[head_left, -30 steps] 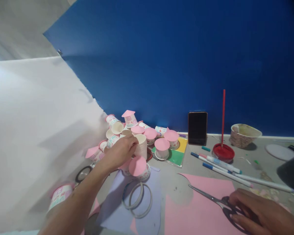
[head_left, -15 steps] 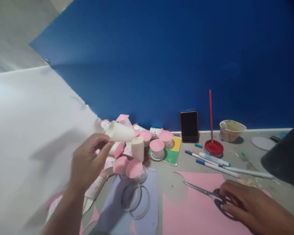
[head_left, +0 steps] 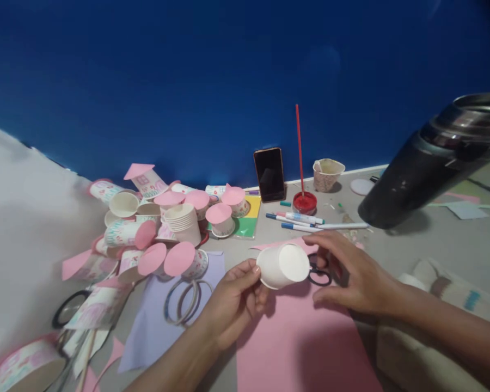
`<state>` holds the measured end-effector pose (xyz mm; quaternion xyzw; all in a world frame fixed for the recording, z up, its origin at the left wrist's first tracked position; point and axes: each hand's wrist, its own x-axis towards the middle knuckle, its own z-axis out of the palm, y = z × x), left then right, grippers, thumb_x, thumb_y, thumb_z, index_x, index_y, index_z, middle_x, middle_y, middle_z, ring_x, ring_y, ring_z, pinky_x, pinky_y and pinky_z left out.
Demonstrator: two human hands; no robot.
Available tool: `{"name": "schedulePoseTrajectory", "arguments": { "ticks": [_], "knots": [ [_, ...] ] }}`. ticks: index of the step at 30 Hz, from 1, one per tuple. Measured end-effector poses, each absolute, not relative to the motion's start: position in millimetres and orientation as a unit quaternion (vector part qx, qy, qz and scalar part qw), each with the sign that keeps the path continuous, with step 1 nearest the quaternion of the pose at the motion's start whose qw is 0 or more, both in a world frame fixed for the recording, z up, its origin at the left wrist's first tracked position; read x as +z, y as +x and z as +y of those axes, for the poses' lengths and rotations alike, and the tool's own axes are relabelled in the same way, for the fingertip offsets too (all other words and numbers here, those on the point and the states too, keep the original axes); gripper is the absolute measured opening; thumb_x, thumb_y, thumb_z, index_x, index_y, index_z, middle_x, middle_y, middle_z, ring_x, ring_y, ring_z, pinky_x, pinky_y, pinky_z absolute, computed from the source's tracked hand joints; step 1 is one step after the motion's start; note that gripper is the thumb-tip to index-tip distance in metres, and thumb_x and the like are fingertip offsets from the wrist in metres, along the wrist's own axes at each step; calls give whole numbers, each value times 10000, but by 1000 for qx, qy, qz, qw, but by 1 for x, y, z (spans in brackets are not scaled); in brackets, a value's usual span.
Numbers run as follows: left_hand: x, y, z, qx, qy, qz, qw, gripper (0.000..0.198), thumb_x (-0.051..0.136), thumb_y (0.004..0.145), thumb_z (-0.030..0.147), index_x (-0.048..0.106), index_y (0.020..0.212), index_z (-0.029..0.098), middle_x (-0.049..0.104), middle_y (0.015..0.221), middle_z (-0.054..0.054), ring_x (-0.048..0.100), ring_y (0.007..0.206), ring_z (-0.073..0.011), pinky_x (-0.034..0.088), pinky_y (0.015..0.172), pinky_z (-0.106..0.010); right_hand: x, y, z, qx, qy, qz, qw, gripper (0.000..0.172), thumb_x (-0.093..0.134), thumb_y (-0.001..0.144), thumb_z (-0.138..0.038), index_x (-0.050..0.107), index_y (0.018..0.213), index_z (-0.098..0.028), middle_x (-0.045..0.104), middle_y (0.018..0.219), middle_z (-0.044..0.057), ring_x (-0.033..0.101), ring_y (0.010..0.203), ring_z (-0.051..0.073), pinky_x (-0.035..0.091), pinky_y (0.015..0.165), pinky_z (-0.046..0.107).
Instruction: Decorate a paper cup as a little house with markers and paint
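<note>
My left hand point(head_left: 240, 299) grips a plain white paper cup point(head_left: 283, 265) by its rim side, the cup lying sideways in the air with its base toward the right. My right hand point(head_left: 351, 272) is open beside the cup's base, thumb and fingers apart, with a gap between. Below the cup spreads a sheet of pink paper point(head_left: 294, 337). The scissors point(head_left: 320, 276) lie on that sheet, their handles showing by my right hand and their blades mostly hidden behind the cup. At the left stands a stack of white paper cups point(head_left: 183, 223).
Several decorated cups with pink paper tops point(head_left: 179, 258) crowd the left side. Purple paper point(head_left: 147, 326) carries tape rings point(head_left: 182, 302). Behind are a phone point(head_left: 269, 174), a red pot point(head_left: 305, 203) with a stick, markers point(head_left: 298, 222) and a small container point(head_left: 328, 175). A dark flask point(head_left: 416, 169) stands right.
My left hand has brought the white cup from the stack rightward over the pink paper. My right hand has let go of the scissors and come up beside the cup. The view has shifted right.
</note>
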<state>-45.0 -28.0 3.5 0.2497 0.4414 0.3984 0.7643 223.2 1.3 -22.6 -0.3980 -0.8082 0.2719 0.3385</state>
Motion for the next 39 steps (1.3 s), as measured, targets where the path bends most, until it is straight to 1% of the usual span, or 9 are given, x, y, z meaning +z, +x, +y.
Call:
{"name": "schedulePoseTrajectory", "arguments": {
  "ticks": [2,7,10,13,17,22,26,30,39],
  "knots": [
    [-1,-40,-34,375,245,428,785,430,942,757,482,653,822,171,582,528,24,455,453,-96,459,537,-257,-22,220,-2,294,-365,-811,350,921,927,728,-620,575,1486,-234,664,1356,172,699,1107,302,610,896,398],
    [-6,-37,-42,363,305,462,749,490,880,801,568,686,1058,198,617,643,10,495,502,-128,435,547,-282,-14,214,-7,370,-356,-783,350,651,871,807,-599,701,1313,-227,704,1256,135,684,1162,316,583,975,418],
    [-3,-40,-46,406,465,518,593,732,975,696,506,646,1316,299,694,1090,-79,640,824,-213,523,742,-341,-8,209,-9,424,-411,-736,331,534,808,855,-558,727,1255,-215,711,1181,109,692,1013,274,581,836,361],
    [-8,-38,-53,388,639,499,437,893,1028,617,372,623,1412,356,622,1366,-121,604,1202,-340,505,1033,-443,-10,203,-12,450,-407,-729,317,537,832,818,-575,742,1210,-219,712,1129,87,678,970,252,560,815,339],
    [-23,-34,-59,341,723,472,372,654,863,751,161,640,1346,319,682,1255,-93,638,1168,-322,525,1005,-437,-16,209,-9,456,-338,-778,269,681,875,777,-602,693,1312,-222,717,1175,92,670,901,212,547,751,297],
    [-36,-35,-55,384,729,473,313,642,748,757,69,579,1342,270,686,1267,-88,668,1195,-296,536,1041,-448,-17,227,8,275,-432,-849,126,204,680,984,-340,734,1106,-186,737,1080,110,686,1001,277,512,860,382],
    [-43,-38,-55,397,759,436,276,669,697,778,45,555,1384,290,611,1353,-116,618,1305,-305,529,1095,-476,-18,223,12,218,-473,-853,31,178,641,1003,-285,740,1108,-182,760,1108,120,705,1055,313,485,856,400],
    [-53,-38,-60,386,763,444,268,655,718,795,61,579,1387,302,574,1266,-105,645,1200,-281,575,999,-420,-9,221,12,199,-485,-851,-8,179,625,1003,-298,743,1080,-189,779,1075,105,723,988,294,437,783,372],
    [-68,-32,-62,454,717,436,299,576,616,886,98,568,1419,313,614,1363,-129,617,1313,-309,515,1120,-471,4,243,26,117,-547,-829,-13,180,651,965,-331,747,956,-180,793,975,112,722,894,298,364,722,367]
  ]
}}
